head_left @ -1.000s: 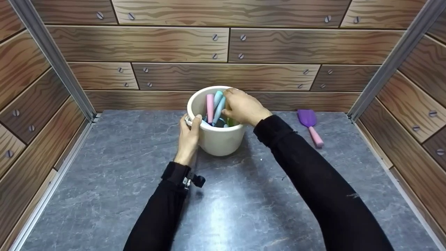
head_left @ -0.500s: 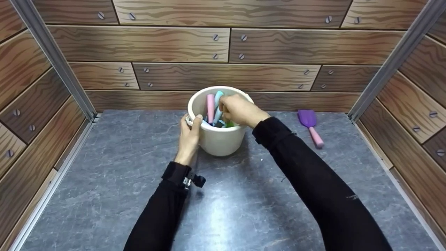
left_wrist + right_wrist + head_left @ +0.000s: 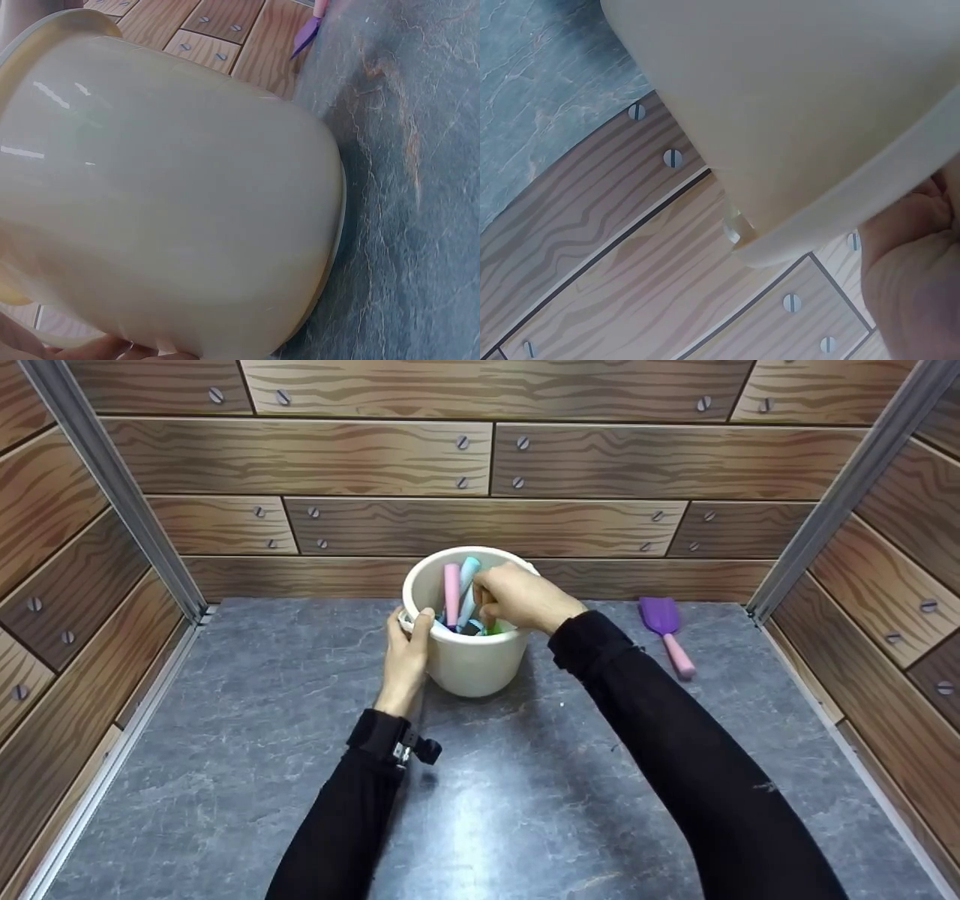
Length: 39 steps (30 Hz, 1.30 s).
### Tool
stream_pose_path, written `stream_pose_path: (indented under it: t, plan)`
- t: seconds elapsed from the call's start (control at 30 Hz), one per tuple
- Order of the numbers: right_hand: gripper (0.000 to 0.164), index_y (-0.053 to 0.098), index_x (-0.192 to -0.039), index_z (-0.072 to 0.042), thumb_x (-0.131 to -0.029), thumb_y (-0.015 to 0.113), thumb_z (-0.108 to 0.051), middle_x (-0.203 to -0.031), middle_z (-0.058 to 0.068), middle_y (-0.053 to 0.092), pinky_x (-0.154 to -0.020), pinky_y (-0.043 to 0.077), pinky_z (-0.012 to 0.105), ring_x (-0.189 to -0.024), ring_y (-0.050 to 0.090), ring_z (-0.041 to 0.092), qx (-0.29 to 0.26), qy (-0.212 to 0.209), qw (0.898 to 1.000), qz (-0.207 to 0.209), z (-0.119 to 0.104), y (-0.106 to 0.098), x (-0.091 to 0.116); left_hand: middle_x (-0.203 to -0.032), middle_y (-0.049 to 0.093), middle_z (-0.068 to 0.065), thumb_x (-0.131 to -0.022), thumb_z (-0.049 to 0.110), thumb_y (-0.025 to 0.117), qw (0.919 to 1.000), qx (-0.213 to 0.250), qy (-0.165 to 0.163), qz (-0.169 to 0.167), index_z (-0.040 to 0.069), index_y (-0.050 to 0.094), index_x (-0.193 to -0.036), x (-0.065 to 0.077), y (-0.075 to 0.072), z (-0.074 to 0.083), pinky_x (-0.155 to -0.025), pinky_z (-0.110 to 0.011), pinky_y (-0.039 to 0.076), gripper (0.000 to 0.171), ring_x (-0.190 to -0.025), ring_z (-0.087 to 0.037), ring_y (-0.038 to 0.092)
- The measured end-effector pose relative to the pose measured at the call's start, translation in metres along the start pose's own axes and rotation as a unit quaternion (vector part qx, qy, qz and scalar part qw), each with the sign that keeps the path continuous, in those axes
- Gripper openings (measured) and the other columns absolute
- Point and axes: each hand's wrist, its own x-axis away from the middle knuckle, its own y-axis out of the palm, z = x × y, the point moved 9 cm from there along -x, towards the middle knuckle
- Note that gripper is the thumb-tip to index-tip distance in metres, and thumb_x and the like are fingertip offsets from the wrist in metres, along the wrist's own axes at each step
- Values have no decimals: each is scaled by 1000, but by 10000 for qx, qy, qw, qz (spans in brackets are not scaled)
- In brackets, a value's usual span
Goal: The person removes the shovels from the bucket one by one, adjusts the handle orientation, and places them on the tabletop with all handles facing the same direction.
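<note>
A cream plastic bucket [image 3: 478, 664] stands upright at the middle back of the floor. My left hand [image 3: 406, 656] grips its left side, thumb over the rim; its fingers [image 3: 112, 349] show against the wall in the left wrist view. Inside, a pink handle [image 3: 451, 589] and a light blue handle [image 3: 469, 574] stick up beside something green [image 3: 495, 627]. My right hand [image 3: 517, 596] reaches over the right rim, fingers curled down next to the light blue handle. Whether these fingers hold anything I cannot tell; the fingertips are hidden.
A toy shovel [image 3: 660, 616] with purple blade and pink handle lies on the grey marbled floor [image 3: 262, 720], right of the bucket. Wood-patterned walls [image 3: 480, 525] close in the back and both sides, with metal strips [image 3: 840, 487] at the corners.
My right hand has shifted slightly left and down into the bucket, covering one of two blue handles seen before. The left hand and bucket have stayed in place.
</note>
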Motion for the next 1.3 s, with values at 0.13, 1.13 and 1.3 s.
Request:
stream_pose_path:
  t: [0.13,1.13,1.3]
  plan:
    - [5,76,-105,2,-109,74,4,-104,17,88,-87,63,41,-102,85,33,-51,4,10000,16,-1,-3,1,-183,46,-29,-114,49,65,10000,-85,-25,-1,6,34,-181,0,-1,0,-147,-57,33,85,-171,-45,46]
    - [11,75,-124,2,-115,72,-2,-108,17,90,-91,68,45,-105,88,35,-430,-79,9989,167,-19,-42,17,-186,43,-26,-114,51,65,9996,215,-192,-71,9,31,-182,1,1,-3,-148,-56,31,87,-174,-42,43]
    - [11,74,-124,2,-114,73,-2,-109,16,90,-93,68,45,-106,88,34,-461,-95,9986,231,-22,-50,19,-186,42,-26,-114,50,65,9996,203,-181,-64,9,31,-182,2,1,-3,-148,-57,31,87,-174,-43,43]
